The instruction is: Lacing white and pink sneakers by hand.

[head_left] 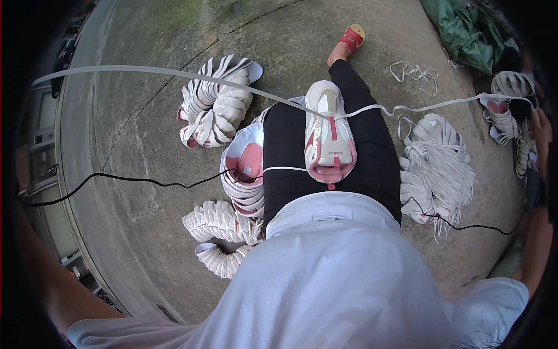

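Observation:
A white shoe upper with pink trim (321, 142) lies across my dark-trousered lap, toe pointing away. From its lacing area a long white shoelace (174, 73) stretches out to both sides. The lace's left length runs taut to the picture's dark rim, where my left hand is out of sight; only that arm shows. At the far right edge, my right hand (542, 129) is closed on the other end of the shoelace, its fingers partly lost in the dark rim. Another white strand runs left from the upper's heel.
Nested stacks of white and pink shoe uppers (224, 107) lie on the concrete at left. A bundle of white laces (444, 168) is right of my lap. A loose lace (415, 74) and a green tarp (468, 38) lie beyond. Black cables (139, 179) run to both sides.

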Motion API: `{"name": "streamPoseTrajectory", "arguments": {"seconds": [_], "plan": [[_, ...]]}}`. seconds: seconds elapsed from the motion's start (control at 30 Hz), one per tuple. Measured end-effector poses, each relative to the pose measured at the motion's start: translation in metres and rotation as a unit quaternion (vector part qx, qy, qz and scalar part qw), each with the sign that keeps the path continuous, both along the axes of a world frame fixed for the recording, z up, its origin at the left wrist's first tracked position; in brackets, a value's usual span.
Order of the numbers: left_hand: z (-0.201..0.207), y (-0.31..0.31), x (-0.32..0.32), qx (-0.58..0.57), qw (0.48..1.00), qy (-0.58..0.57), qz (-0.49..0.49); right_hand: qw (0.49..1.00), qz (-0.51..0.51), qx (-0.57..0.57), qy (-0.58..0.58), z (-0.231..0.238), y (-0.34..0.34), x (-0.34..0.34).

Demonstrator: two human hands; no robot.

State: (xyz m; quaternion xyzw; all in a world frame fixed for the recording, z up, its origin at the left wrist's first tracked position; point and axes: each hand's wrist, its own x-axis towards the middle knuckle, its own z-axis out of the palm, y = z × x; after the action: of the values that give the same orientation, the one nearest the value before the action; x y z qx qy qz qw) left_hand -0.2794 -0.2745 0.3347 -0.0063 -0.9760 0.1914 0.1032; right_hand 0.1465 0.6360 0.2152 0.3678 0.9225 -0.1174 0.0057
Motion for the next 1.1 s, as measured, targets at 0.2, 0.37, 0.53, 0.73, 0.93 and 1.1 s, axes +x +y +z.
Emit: {"name": "streamPoseTrajectory", "arguments": {"seconds": [0.2, 0.37, 0.53, 0.73, 0.93, 1.1], "plan": [[-0.128, 0.078, 0.059, 0.020, 0.982, -0.185, -0.009, 0.892, 0.013, -0.448, 0.065, -0.199, -0.287, -0.033], [-0.292, 0.198, 0.191, 0.321, 0.785, -0.529, 0.021, 0.737, -0.020, -0.667, 0.103, -0.250, -0.377, -0.072], [-0.317, 0.286, 0.263, 0.503, 0.717, -0.411, -0.253, 0.711, -0.016, -0.694, 0.112, -0.259, -0.404, -0.101], [-0.338, 0.330, 0.265, 0.376, 0.724, -0.268, -0.512, 0.686, -0.037, -0.707, 0.169, -0.270, -0.414, -0.121], [-0.344, 0.335, 0.258, 0.259, 0.764, -0.215, -0.551, 0.688, -0.021, -0.700, 0.192, -0.270, -0.415, -0.116], [-0.348, 0.330, 0.258, 0.285, 0.753, -0.216, -0.552, 0.696, -0.002, -0.686, 0.214, -0.274, -0.418, -0.114]]}}
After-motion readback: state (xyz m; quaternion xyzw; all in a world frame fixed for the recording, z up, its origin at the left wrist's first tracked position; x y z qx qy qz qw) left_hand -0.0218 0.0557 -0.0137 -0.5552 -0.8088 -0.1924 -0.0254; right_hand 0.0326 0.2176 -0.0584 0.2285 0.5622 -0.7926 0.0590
